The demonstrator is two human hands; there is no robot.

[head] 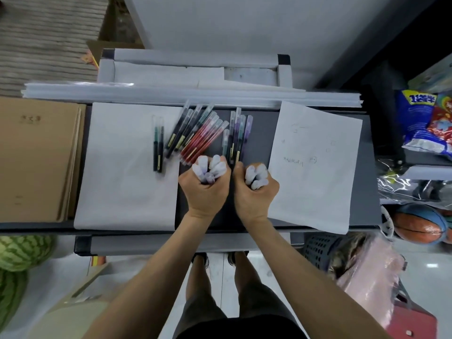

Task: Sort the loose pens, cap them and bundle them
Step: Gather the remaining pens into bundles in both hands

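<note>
Both fists are clenched: left hand (205, 192) and right hand (255, 194) each grip a bunch of clear caps (215, 165); can't tell if pens hang beneath. Sorted pens lie on the table (265, 133) just ahead of the fingers (221, 189), long axes pointing away. Red pens (203, 140) are nearest the left hand, purple pens (241, 133) nearest the right. Paper sheets (122, 179) on both sides give open room.

The dark grey table (263, 143) carries a blank white sheet (127, 172) just left of the left hand (206, 184), with two dark green pens (158, 145) on it. Beyond the hands lie dark pens (182, 129), red pens (201, 141) and purple pens (241, 133). A faintly marked sheet (315, 172) lies right of the right hand (254, 188), and brown cardboard folders (36, 157) lie far left.
</note>
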